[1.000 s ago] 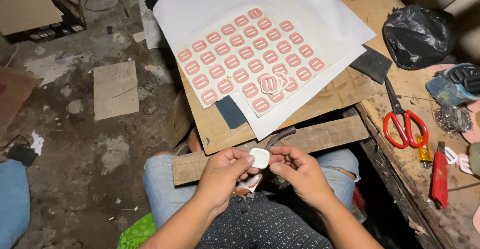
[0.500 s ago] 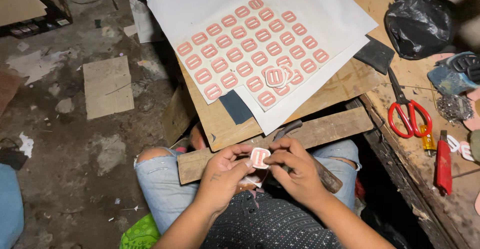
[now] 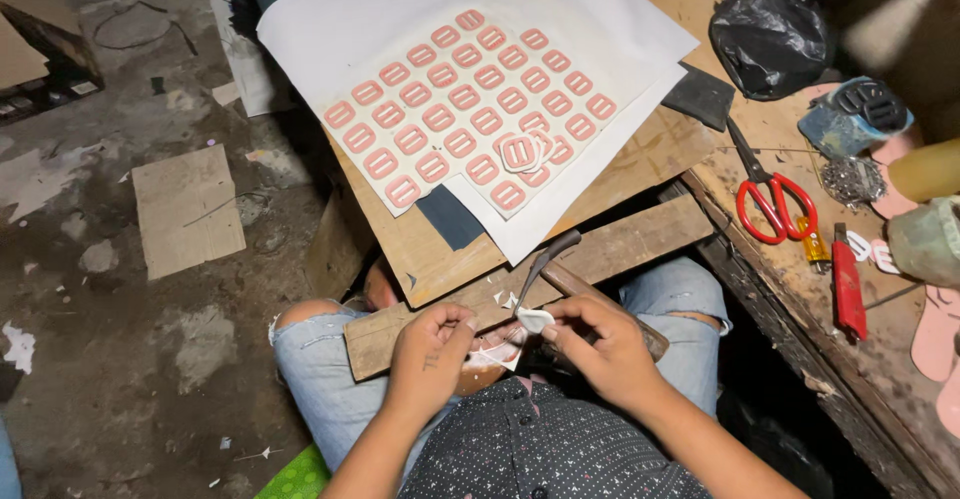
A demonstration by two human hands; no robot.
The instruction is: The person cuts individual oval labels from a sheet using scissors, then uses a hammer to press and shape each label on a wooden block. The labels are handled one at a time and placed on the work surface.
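Sitting at wooden workbench (image 3: 640,169), littered concrete floor (image 3: 120,359)

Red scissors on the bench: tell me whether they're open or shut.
Shut: the red scissors lie flat, blades together in one point, handles side by side.

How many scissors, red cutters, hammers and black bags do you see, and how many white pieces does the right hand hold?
Scissors: 1
Red cutter: 1
Hammer: 1
Black bag: 1
White piece in right hand: 1
Total: 5
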